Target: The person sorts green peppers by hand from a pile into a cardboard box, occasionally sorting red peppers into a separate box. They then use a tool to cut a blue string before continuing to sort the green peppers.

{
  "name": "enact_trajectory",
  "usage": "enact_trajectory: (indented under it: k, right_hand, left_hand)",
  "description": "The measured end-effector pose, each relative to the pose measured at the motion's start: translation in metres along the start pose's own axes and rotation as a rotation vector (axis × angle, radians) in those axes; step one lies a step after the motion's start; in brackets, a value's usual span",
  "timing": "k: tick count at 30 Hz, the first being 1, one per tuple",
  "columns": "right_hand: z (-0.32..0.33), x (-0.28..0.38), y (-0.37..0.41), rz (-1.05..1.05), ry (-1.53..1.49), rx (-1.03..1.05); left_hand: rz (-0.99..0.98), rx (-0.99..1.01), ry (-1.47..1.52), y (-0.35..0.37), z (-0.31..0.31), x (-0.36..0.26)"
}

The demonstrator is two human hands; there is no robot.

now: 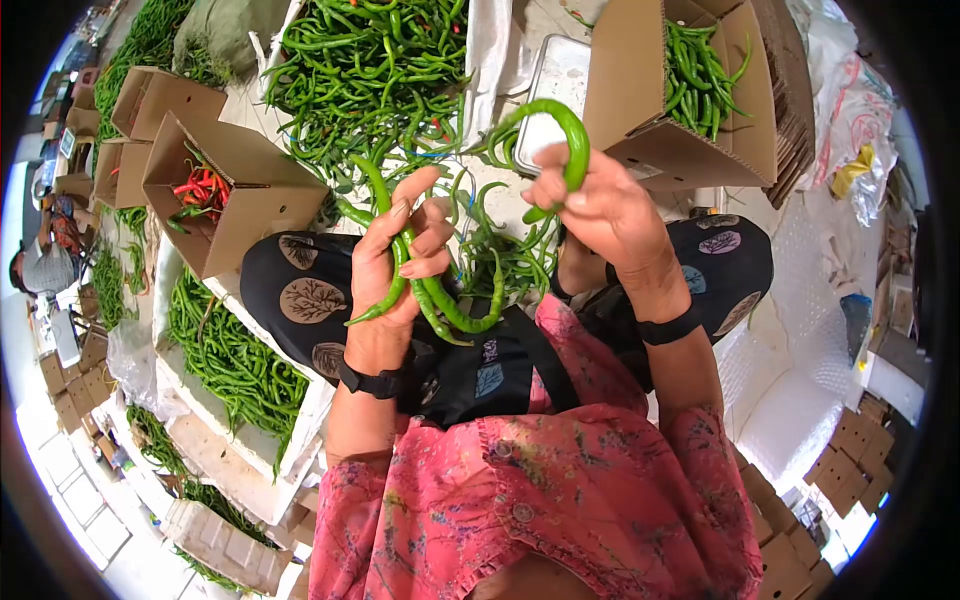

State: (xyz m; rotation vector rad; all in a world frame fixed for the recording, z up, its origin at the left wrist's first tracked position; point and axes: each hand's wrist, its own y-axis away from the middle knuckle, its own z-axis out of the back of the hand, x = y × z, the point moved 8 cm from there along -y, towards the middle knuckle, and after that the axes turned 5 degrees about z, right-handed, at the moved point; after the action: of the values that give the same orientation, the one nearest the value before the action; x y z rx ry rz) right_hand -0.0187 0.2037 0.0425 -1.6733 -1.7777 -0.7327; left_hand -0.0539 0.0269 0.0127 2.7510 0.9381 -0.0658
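My left hand (pixel 395 265) is closed around a bunch of long green chilli peppers (pixel 440 300) that hang down and curl below the fingers. My right hand (pixel 600 205) pinches one long curved green chilli (pixel 560 125) by its lower end, and it arches up and over to the left. Both hands are raised above my lap, which is covered by dark patterned trousers (pixel 300 295). More loose green chillies (pixel 510 260) lie between my knees, partly hidden by the hands.
A big heap of green chillies (pixel 370 70) lies ahead. At right, a cardboard box (pixel 690 100) holds green chillies. At left, an open box (pixel 225 190) holds red and green chillies, with more boxes (pixel 150 100) behind. A tray of green chillies (pixel 235 360) sits at lower left.
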Motion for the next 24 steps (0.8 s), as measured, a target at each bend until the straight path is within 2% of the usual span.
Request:
enact_trajectory:
  k: [3,4,7,8,9,10,11,12,13,14,15,17,18,20,22,24]
  right_hand:
    - [0.014,-0.014,0.012,-0.073,0.173,0.114]
    - [0.009,-0.018,0.017,-0.149,0.293,0.024]
    - [-0.024,-0.035,0.019,-0.206,0.525,0.259]
    - [-0.041,-0.036,0.017,-0.060,0.718,0.452]
    - [-0.043,-0.048,0.025,-0.134,0.758,0.452]
    - [-0.051,-0.056,0.028,-0.192,0.691,0.415]
    - [-0.055,-0.063,0.028,-0.248,0.625,0.377]
    - [-0.057,-0.058,0.027,-0.247,0.625,0.374]
    - [-0.054,-0.058,0.028,-0.375,0.545,0.312]
    - [-0.050,-0.061,0.031,-0.503,0.461,0.255]
    - [-0.043,-0.062,0.034,-0.505,0.458,0.265]
    - [-0.016,-0.054,0.039,-0.331,0.192,0.151]
    - [-0.006,-0.057,0.042,-0.329,0.190,0.162]
    - [0.022,-0.048,0.042,-0.144,-0.029,-0.030]
    - [0.030,-0.043,0.042,-0.125,-0.036,-0.073]
    - [0.032,-0.041,0.041,-0.109,-0.062,-0.123]
  left_hand:
    - [-0.008,-0.018,0.140,-0.003,-0.004,-0.007]
    - [-0.020,-0.002,0.198,-0.006,-0.010,-0.010]
    - [-0.042,0.063,0.252,-0.023,-0.026,-0.019]
    - [-0.069,0.039,0.254,-0.029,-0.025,-0.020]
    - [-0.094,0.018,0.256,-0.035,-0.024,-0.022]
    - [-0.066,0.167,0.248,-0.039,-0.029,-0.022]
    - [-0.065,0.168,0.247,-0.039,-0.025,-0.019]
    - [-0.128,0.051,0.118,-0.039,-0.024,-0.017]
    - [-0.193,-0.066,-0.011,-0.037,-0.020,-0.019]
    - [-0.179,0.022,-0.160,-0.036,-0.018,-0.021]
    - [-0.199,-0.036,-0.280,-0.033,-0.021,-0.024]
    - [-0.199,-0.061,-0.386,-0.028,-0.021,-0.026]
    - [-0.186,-0.012,-0.446,-0.026,-0.020,-0.026]
    - [-0.133,0.014,-0.411,-0.024,-0.020,-0.020]
    - [-0.081,0.045,-0.356,-0.025,-0.018,-0.014]
    - [-0.100,0.015,-0.423,-0.024,-0.021,-0.011]
